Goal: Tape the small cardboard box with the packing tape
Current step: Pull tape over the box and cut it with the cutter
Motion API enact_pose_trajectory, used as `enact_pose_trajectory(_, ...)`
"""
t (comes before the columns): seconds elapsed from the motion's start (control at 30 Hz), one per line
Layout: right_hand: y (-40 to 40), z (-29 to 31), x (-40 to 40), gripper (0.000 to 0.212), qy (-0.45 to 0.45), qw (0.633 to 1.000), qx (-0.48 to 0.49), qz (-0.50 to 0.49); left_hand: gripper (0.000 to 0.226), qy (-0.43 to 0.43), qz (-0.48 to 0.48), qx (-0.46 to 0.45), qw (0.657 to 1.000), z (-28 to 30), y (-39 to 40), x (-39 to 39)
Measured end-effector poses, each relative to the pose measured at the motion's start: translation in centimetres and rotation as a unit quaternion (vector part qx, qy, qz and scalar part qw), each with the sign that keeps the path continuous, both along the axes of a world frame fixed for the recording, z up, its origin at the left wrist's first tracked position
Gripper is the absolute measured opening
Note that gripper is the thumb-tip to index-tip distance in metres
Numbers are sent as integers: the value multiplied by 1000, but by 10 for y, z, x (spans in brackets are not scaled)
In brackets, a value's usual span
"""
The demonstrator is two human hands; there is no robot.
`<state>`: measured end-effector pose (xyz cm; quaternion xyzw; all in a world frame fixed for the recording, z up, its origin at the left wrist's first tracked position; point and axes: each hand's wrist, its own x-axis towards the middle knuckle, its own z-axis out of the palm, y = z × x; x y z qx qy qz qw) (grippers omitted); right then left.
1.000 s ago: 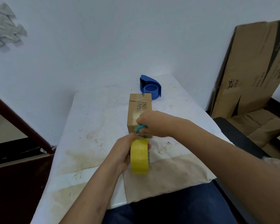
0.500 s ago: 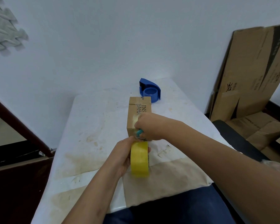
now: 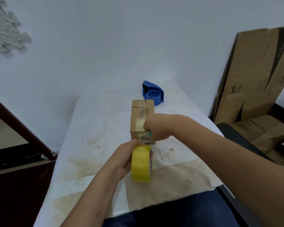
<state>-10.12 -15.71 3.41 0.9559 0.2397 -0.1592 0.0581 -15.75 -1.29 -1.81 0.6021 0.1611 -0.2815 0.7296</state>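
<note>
- Sitting at the far left, a grey interlocking foam mat piece [image 3: 6, 32] hung against the white wall, well apart from the work.
- The stained white counter [image 3: 92, 128] carried everything the task needed, with brown paper spread over its near end.
- The left hand [image 3: 124, 158] had its grip clenched on the yellow roll of packing tape [image 3: 141, 163], held upright on edge just in front of the box.
- The small brown cardboard box [image 3: 142, 117] lay lengthwise near the middle of the counter, a clear strip already shining along its top and down its near end.
- The right hand [image 3: 156, 128] was closed around a small teal-handled tool [image 3: 149, 134], probably a cutter, pressed against the box's near edge where the tape ran off the roll.
- Behind the box lay a blue plastic tape dispenser [image 3: 152, 93], unused; flattened cardboard sheets [image 3: 256, 74] leaned on the wall at the right.
- Judged from this, the cut was the step in hand. The blade sat close to the left fingers, so a slip could nick them. Slack in the strip could make it tear raggedly or fold back onto itself, and the light box could slide if pulled.
</note>
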Motion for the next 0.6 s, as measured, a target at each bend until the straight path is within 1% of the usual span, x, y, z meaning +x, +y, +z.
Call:
enact_pose_trajectory(0.07,-1,-2,0,22,1,1000,8,-3,23,3,-20,9,1000,3,4,2)
enact_pose_trajectory(0.13,-3,-5,2,22,2,1000,21,-12,19,10,-47,36,998,6,9,4)
enact_pose_trajectory(0.2,-6,-6,2,21,6,999,34,-21,14,21,-95,66,993,12,14,4)
enact_pose_trajectory(0.27,-8,-4,1,20,10,998,52,-24,14,20,-140,70,988,18,20,4)
enact_pose_trajectory(0.33,-10,3,-2,21,14,994,101,-34,19,-10,-149,79,986,20,28,6)
enact_pose_trajectory(0.43,-16,15,-10,28,2,971,229,-62,28,-45,-134,82,986,20,40,9)
enact_pose_trajectory(0.47,-18,16,-13,29,-3,954,289,-76,31,-50,-136,79,986,20,43,10)
enact_pose_trajectory(0.5,-21,16,-16,28,6,924,369,-99,34,-55,-136,73,987,20,45,10)
enact_pose_trajectory(0.53,-23,16,-20,24,39,875,464,-131,35,-62,-136,67,987,20,47,10)
enact_pose_trajectory(0.6,-27,10,-26,23,136,741,630,-187,33,-82,-138,70,984,22,48,8)
